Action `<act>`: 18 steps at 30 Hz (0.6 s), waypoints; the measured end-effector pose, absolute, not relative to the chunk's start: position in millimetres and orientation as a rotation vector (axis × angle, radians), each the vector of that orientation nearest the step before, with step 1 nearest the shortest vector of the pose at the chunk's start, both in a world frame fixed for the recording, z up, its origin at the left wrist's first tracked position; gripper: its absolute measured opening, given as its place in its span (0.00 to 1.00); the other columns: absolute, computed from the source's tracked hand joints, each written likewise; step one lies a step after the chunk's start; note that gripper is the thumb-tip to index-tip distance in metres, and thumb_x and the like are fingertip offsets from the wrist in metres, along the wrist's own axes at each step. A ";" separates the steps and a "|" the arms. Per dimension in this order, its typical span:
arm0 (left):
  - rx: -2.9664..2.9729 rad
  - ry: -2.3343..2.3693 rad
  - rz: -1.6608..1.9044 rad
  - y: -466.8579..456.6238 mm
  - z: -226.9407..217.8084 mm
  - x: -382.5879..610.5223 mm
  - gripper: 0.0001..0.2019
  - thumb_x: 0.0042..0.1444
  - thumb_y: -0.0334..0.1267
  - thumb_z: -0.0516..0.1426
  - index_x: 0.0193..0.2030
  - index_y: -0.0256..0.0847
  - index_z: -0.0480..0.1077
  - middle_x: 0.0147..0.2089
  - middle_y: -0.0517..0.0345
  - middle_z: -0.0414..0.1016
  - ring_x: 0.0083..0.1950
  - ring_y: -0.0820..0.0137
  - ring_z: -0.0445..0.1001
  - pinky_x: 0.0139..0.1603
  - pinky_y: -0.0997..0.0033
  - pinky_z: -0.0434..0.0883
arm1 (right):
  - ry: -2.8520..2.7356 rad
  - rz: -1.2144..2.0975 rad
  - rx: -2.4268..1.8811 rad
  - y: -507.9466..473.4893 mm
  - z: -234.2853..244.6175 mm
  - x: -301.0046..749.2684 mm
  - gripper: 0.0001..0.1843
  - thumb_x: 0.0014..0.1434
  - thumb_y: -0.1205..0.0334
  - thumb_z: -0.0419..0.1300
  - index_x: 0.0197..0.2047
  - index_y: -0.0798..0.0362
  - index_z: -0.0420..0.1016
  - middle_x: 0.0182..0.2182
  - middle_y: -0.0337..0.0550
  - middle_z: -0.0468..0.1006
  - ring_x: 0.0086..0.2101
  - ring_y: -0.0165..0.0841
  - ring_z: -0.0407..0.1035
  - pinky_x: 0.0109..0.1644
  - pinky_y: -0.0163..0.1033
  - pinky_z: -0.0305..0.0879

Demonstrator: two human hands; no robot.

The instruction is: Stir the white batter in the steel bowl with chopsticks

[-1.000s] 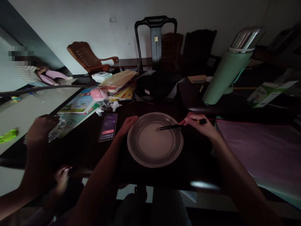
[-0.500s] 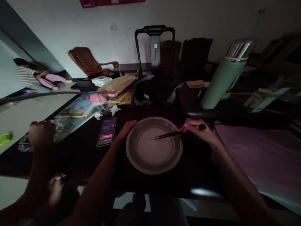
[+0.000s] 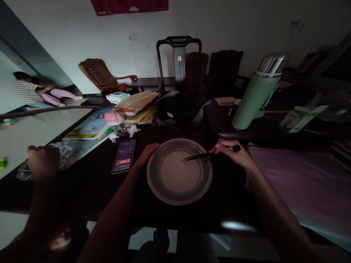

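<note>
A round metal basin (image 3: 153,184) holding a pale liquid sits on the dark table in front of me. My right hand (image 3: 233,153) is closed on a pair of dark chopsticks (image 3: 199,157) whose tips dip into the liquid near the middle. My left hand (image 3: 146,153) rests against the basin's left rim; I cannot make out its fingers clearly. A phone (image 3: 123,156) with a lit screen lies just left of that hand.
Another person's hand (image 3: 42,160) rests at the table's left edge by a crinkled plastic bag. A green thermos (image 3: 253,96) stands at the back right, with a purple folder (image 3: 301,175) at right. Books, a pink toy (image 3: 113,117) and chairs crowd the back. Someone sits far left.
The chopstick tips have shifted slightly within the liquid. The other person's hand at left has dropped lower toward the table edge. The view has tilted up a little.
</note>
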State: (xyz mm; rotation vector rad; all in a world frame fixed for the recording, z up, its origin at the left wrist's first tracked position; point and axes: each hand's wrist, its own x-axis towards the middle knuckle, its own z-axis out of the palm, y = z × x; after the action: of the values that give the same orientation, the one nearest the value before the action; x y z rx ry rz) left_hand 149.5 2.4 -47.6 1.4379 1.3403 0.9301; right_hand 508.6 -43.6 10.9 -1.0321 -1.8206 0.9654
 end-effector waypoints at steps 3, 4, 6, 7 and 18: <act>1.413 1.371 0.974 3.0 -49.0 148.3 0.20 0.47 0.56 0.58 0.21 0.41 0.61 0.22 0.64 0.63 0.29 0.70 0.66 0.28 0.72 0.64 | -1.810 1.113 -1.041 -45.8 17.6 521.5 0.23 0.62 0.45 0.59 0.22 0.50 0.75 0.27 0.43 0.83 0.31 0.36 0.77 0.41 0.41 0.69; 1.406 1.377 0.980 3.4 -49.2 148.1 0.20 0.47 0.56 0.59 0.21 0.41 0.62 0.22 0.64 0.63 0.29 0.70 0.66 0.28 0.73 0.64 | -1.844 1.162 -1.013 -47.0 17.8 519.4 0.23 0.62 0.45 0.59 0.22 0.51 0.75 0.27 0.43 0.83 0.31 0.36 0.77 0.40 0.40 0.69; 1.404 1.365 0.980 4.1 -49.0 148.4 0.19 0.47 0.55 0.59 0.21 0.41 0.62 0.22 0.64 0.63 0.29 0.70 0.66 0.28 0.73 0.64 | -1.933 1.217 -0.926 -48.9 14.3 507.2 0.22 0.63 0.46 0.59 0.24 0.51 0.77 0.29 0.44 0.83 0.33 0.36 0.77 0.40 0.40 0.69; 1.407 1.350 0.976 4.3 -48.6 148.7 0.19 0.47 0.55 0.59 0.21 0.41 0.62 0.22 0.64 0.63 0.28 0.71 0.65 0.28 0.73 0.64 | -1.971 1.201 -0.875 -49.0 11.3 499.3 0.22 0.62 0.46 0.59 0.24 0.51 0.77 0.30 0.45 0.84 0.34 0.36 0.76 0.40 0.40 0.69; 1.427 1.394 0.958 -4.8 -43.7 152.6 0.17 0.53 0.52 0.55 0.23 0.41 0.65 0.25 0.61 0.68 0.34 0.67 0.69 0.32 0.72 0.67 | -1.812 1.117 -1.082 -46.7 18.3 528.0 0.24 0.62 0.44 0.59 0.21 0.50 0.75 0.27 0.43 0.83 0.31 0.36 0.77 0.41 0.40 0.68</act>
State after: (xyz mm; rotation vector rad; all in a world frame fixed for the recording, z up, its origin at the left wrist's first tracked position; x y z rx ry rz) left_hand 152.6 -4.8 -43.7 1.4271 1.3940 0.9578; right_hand 528.0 -46.7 18.3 -1.0815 -1.8123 1.1167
